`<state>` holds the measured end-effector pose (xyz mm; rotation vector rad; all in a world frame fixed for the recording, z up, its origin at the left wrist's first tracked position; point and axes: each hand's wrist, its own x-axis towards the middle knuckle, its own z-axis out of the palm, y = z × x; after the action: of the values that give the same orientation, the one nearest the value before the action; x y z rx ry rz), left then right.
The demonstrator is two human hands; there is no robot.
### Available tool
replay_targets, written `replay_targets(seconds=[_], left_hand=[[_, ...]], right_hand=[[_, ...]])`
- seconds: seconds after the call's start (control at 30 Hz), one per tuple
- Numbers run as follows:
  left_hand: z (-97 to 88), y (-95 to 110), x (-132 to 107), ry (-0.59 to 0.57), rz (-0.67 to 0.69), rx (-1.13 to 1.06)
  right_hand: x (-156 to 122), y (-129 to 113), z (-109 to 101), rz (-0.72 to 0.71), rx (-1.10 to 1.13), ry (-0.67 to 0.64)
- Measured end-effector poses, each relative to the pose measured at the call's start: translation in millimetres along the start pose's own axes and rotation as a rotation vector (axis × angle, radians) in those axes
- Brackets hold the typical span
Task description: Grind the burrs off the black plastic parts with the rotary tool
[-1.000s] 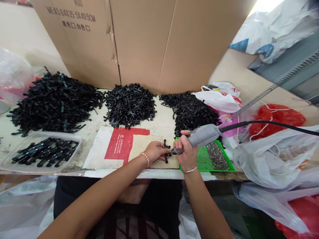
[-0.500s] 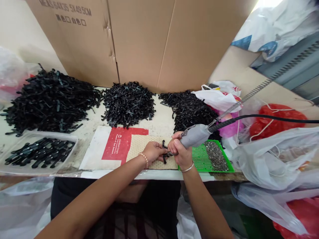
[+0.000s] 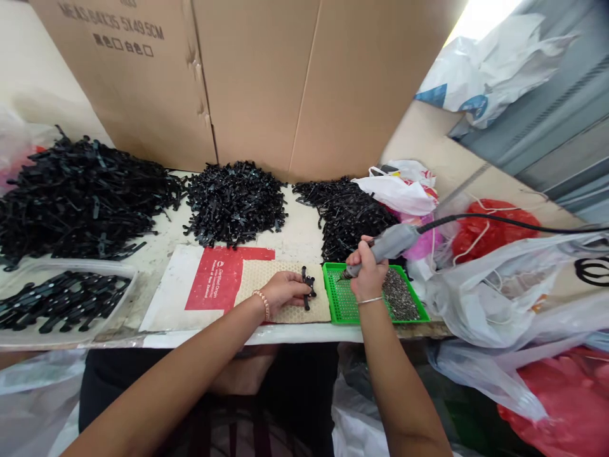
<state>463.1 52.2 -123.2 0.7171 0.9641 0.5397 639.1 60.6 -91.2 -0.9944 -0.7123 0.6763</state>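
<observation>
My left hand (image 3: 281, 289) is closed on a small black plastic part (image 3: 307, 284), holding it down on a beige honeycomb mat (image 3: 266, 278). My right hand (image 3: 366, 274) grips a grey electric screwdriver (image 3: 390, 244) with a black cable running off to the right. The driver's tip points down into a green perforated tray (image 3: 342, 304), whose right half holds a heap of small screws (image 3: 399, 298). The tray sits just right of the mat.
Three heaps of black plastic parts lie along the back: left (image 3: 80, 197), middle (image 3: 235, 200), right (image 3: 349, 216). A clear tray of black parts (image 3: 57, 301) sits front left. A cardboard wall (image 3: 266, 76) stands behind. Plastic bags (image 3: 499, 285) crowd the right side.
My right hand has carried the screwdriver away from the black part, rightwards over the green tray, its tip now at the tray. My left hand stays on the part.
</observation>
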Motion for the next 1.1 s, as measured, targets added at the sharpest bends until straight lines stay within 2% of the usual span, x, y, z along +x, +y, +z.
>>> replay_targets(seconds=[0.43, 1.1], left_hand=[[2.1, 3, -2, 0.005, -0.015, 0.004], [2.5, 2, -2, 0.018, -0.016, -0.02]], right_hand=[[12, 25, 9, 0.046, -0.029, -0.062], [10, 34, 4, 0.022, -0.079, -0.131]])
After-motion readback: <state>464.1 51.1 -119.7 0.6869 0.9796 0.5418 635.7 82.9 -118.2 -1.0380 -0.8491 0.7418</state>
